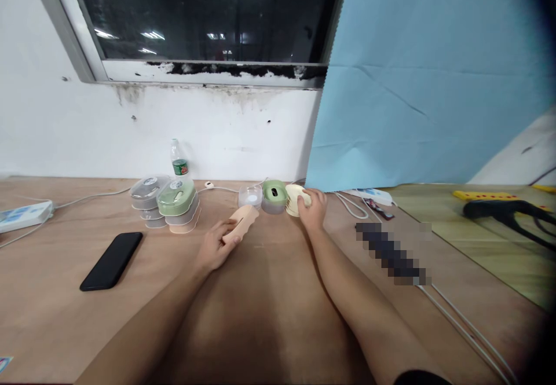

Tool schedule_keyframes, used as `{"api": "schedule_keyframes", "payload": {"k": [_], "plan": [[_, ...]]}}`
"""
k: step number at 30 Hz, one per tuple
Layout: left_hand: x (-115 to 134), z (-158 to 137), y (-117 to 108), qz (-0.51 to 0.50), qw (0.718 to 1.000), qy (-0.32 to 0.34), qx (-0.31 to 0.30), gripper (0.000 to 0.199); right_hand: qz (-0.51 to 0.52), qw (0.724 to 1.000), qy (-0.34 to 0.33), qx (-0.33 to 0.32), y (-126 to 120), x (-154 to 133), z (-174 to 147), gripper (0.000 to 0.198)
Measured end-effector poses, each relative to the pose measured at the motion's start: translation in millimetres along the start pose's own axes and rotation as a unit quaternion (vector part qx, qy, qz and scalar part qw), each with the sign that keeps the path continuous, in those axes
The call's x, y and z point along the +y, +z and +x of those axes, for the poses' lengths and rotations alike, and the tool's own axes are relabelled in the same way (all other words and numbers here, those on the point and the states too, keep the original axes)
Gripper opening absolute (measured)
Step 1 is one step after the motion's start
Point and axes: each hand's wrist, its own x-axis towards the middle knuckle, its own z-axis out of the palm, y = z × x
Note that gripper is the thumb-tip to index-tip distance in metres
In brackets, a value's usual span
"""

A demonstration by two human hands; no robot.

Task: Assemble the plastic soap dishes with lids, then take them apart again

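My left hand (217, 245) grips a peach-coloured plastic piece (242, 223) with a wavy edge and a slot, holding it tilted above the table. Farther right, my right hand (313, 208) has its fingers closed on a pale yellow plastic piece (293, 201) with a ridged edge. Whether that is one piece or a stack, I cannot tell. Just left of it sits a green-topped container (273, 193) with a dark slot and a see-through lower part. A clear plastic cover (251, 196) lies beside that, behind the peach piece.
Stacked lidded containers, one grey-topped (150, 188) and one green-topped (177, 197), stand to the left. A black phone (112, 261) lies nearer. Against the wall is a bottle (178, 159). Power strips (26, 216), cables and a blurred dark object (391, 255) flank the work area.
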Motion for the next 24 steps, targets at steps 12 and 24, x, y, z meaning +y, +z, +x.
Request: {"api": "schedule_keyframes", "payload": {"k": [12,24], "plan": [[1.2,-2.0,-0.9,-0.034,0.998,0.022,0.049,0.059,0.217,0.934,-0.172,-0.227,10.0,-115.2,-34.9,0.045],[-13.3,-3.1,8.1,-0.113,0.991,0.023,0.067,0.064,0.237,0.941,0.225,-0.087,22.3,-100.8,-27.4,0.008]]}}
